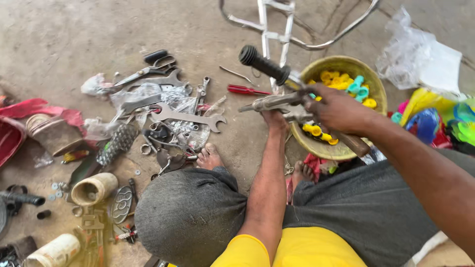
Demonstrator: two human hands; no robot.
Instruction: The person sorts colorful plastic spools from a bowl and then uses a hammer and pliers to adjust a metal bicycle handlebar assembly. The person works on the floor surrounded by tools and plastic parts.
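I sit on the ground with both hands raised over a brass bowl. My right hand [339,108] grips a metal bar [354,143] that has a black rubber grip [262,62] at its far end and a brown lower end. A grey brake lever [269,103] sticks out to the left from the bar. My left hand [275,118] reaches up from below and holds the lever's clamp, its fingers mostly hidden behind the metal.
The brass bowl [372,79] holds yellow and teal plastic caps. Spanners [188,116], shears [143,73] and a red screwdriver [246,90] lie on the concrete at left, with tins [94,189]. A chrome frame [277,24] lies beyond, plastic bags [420,54] at right.
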